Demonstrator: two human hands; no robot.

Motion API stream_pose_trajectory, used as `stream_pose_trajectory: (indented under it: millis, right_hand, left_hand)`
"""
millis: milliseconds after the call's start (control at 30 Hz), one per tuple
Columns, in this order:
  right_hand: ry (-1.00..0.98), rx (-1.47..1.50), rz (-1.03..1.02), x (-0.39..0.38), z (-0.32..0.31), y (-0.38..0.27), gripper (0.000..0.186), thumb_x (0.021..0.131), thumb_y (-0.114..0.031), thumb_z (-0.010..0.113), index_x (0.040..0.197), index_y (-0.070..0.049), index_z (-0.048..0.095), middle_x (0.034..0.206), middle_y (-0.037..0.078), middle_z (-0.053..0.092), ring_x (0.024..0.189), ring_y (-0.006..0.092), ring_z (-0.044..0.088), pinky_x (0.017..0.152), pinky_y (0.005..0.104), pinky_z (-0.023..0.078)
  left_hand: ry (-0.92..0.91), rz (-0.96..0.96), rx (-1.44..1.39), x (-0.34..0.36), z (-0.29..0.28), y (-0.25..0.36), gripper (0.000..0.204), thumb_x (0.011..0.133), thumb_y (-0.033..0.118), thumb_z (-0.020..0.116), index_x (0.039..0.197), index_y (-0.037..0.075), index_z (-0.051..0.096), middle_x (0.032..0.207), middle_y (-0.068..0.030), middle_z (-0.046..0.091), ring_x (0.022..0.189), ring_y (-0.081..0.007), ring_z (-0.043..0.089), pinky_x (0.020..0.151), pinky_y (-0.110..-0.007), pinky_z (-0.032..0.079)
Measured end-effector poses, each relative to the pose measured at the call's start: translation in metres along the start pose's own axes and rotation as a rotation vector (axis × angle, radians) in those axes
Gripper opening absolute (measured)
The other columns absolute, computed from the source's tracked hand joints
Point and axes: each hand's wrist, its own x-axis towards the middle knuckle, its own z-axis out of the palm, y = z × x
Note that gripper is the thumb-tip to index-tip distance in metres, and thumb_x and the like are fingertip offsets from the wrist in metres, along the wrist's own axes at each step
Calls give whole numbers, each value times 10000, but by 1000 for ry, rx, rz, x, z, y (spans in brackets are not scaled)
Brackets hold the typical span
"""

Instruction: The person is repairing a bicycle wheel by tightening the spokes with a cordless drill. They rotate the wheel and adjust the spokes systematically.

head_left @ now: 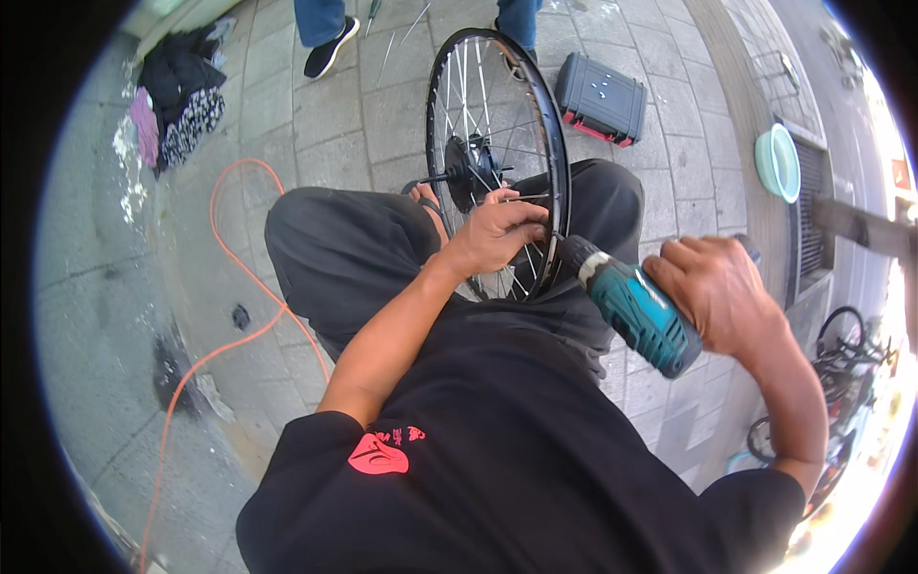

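A spoked bicycle wheel [561, 143] with a black rim stands upright between my knees. Its black hub [469, 172] faces the left side. My left hand [497, 232] is closed on the wheel at the inner side of the rim, fingers among the spokes; whether it pinches one spoke is hard to see. In my right hand [703, 287] is a teal and black cordless drill [636, 311], gripped from above. The drill's nose points left and meets the outer face of the rim, across from my left fingertips. The bit's exact contact is too small to make out.
A dark tool case [602, 96] with small parts on its lid lies beyond the wheel. Another person's shoes [332, 46] stand at the far side, near a screwdriver [374, 10]. An orange cord [215, 354] loops at left. A green basin [777, 163] sits right.
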Motion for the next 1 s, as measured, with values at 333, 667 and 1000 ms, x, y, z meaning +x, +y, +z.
stream_pose_trajectory:
  millis: [333, 667, 1000]
  right_hand:
    - [-43, 16, 36, 10, 6, -3, 248, 828, -136, 694, 1046, -18, 686, 802, 78, 591, 729, 275, 653, 665, 417, 527]
    - [-121, 14, 59, 24, -4, -6, 254, 790, -129, 745, 1000, 4, 690, 766, 90, 582, 694, 268, 647, 630, 393, 518]
    - [-121, 116, 166, 18, 4, -4, 207, 790, -113, 763, 968, -24, 706, 782, 93, 640, 662, 284, 660, 603, 397, 508]
  left_hand:
    - [1, -19, -83, 2, 3, 15, 170, 1005, 150, 754, 1173, 139, 782, 978, 41, 803, 1000, -109, 718, 1216, -488, 257]
    - [-94, -46, -180, 8, -3, 16, 150, 1036, 162, 711, 1161, 118, 781, 1059, 29, 805, 1047, -122, 727, 1224, -497, 245]
    - [-71, 57, -167, 10, -6, -4, 131, 1013, 111, 711, 1119, 98, 786, 1052, -2, 800, 987, -166, 729, 1164, -445, 338]
